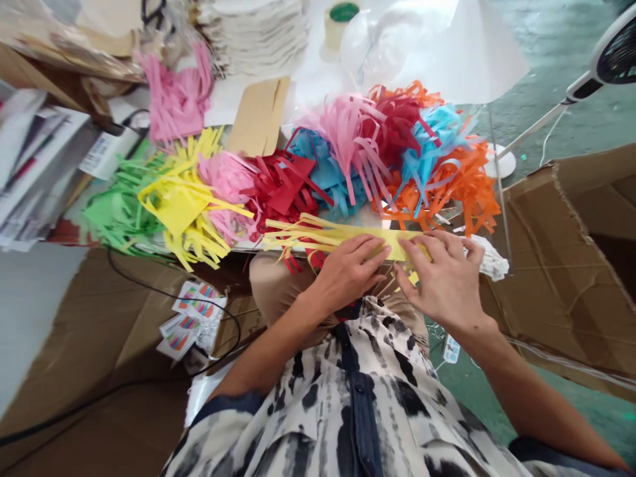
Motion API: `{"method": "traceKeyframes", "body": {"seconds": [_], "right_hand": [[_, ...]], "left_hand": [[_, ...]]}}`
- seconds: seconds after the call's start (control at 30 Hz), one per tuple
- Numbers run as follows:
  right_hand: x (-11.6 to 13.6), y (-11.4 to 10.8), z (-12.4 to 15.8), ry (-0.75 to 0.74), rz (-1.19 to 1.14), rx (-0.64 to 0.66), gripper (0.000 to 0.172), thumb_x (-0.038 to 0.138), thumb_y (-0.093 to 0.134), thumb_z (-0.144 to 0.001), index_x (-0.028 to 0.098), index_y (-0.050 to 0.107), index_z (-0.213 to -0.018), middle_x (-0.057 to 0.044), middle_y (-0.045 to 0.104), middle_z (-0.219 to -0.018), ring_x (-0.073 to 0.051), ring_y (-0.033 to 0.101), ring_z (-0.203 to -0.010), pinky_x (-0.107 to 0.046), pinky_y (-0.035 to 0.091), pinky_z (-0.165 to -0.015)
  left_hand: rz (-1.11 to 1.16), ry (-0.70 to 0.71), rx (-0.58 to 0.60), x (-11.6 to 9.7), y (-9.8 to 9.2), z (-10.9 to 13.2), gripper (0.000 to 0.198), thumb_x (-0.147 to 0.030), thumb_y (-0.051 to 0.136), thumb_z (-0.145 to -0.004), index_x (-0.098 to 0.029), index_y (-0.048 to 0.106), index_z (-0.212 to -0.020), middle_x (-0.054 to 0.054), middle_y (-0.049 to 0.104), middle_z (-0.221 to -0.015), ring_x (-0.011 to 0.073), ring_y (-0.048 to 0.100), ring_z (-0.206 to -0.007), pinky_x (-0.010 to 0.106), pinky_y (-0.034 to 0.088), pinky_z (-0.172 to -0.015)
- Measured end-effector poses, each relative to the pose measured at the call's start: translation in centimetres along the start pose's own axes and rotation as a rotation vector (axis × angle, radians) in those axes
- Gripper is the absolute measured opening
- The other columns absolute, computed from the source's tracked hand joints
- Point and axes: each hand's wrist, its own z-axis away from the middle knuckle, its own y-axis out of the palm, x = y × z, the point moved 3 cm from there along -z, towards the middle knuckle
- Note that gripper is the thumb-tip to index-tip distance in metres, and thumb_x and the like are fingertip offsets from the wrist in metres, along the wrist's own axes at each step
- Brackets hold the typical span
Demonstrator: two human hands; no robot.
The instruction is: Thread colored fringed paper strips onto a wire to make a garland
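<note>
A yellow fringed paper strip (328,236) lies along the near edge of the table in front of me. My left hand (348,268) presses on its middle with fingers curled over it. My right hand (444,275) grips its right end, fingers bent on the paper. Behind the strip lie heaps of cut fringed paper: green (119,212), yellow (186,202), pink (226,179), red (283,185), blue (322,172) and orange (462,182).
A brown envelope (258,116), a tape roll (338,23) and a stack of white bags (258,33) sit farther back. Cardboard boxes (571,265) stand right and left of me. A black cable (163,291) and small printed cards (186,321) lie lower left. A fan (616,53) stands at the right.
</note>
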Motion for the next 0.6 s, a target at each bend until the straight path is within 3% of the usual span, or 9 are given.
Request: {"method": "traceKeyframes", "body": {"seconds": [0.1,0.2,0.37,0.5,0.6], "right_hand": [[0.2,0.6,0.2,-0.051,-0.005,0.000,0.035,0.041,0.060,-0.105,0.019,0.072,-0.130,-0.012,0.077,-0.133,-0.034,0.058,-0.131,-0.053,0.028,-0.111],[-0.3,1.0,0.8,-0.053,-0.048,-0.040,0.024,0.035,0.065,-0.103,0.025,0.077,-0.122,-0.003,0.082,-0.123,-0.030,0.062,-0.126,-0.051,0.026,-0.114],[-1.8,1.2,1.2,-0.010,-0.192,-0.051,0.016,0.031,0.068,-0.102,0.033,0.082,-0.109,0.003,0.085,-0.113,-0.026,0.067,-0.118,-0.050,0.027,-0.114],[-2.4,0.8,0.8,0.112,-0.238,-0.042,0.023,0.038,0.064,-0.105,0.026,0.080,-0.094,-0.002,0.083,-0.100,-0.027,0.068,-0.113,-0.048,0.031,-0.108],[-2.3,0.7,0.2,0.160,-0.221,-0.010,0.026,0.039,0.061,-0.107,0.024,0.076,-0.093,-0.004,0.080,-0.094,-0.029,0.066,-0.110,-0.048,0.030,-0.102]], "left_hand": [[-0.057,0.010,-0.102,0.0,0.2,1.2,0.028,-0.021,0.064,-0.105,-0.018,0.073,-0.131,0.013,0.077,-0.132,0.0260,0.070,-0.127,0.045,0.061,-0.108],[-0.037,-0.024,-0.156,0.1,0.1,1.8,0.025,-0.016,0.063,-0.104,-0.019,0.077,-0.124,0.010,0.079,-0.122,0.0224,0.072,-0.118,0.039,0.060,-0.105],[0.060,-0.182,-0.088,1.0,-1.2,1.3,0.020,-0.024,0.060,-0.108,-0.022,0.080,-0.106,0.006,0.080,-0.108,0.0202,0.070,-0.105,0.036,0.058,-0.095],[0.051,-0.310,-0.018,2.2,-2.8,0.5,0.023,-0.032,0.059,-0.109,-0.021,0.079,-0.104,0.007,0.079,-0.107,0.0224,0.066,-0.100,0.037,0.051,-0.089],[0.050,-0.389,0.024,2.7,-3.4,0.0,0.026,-0.038,0.061,-0.108,-0.021,0.078,-0.098,0.005,0.078,-0.101,0.0224,0.065,-0.095,0.037,0.047,-0.086]]}}
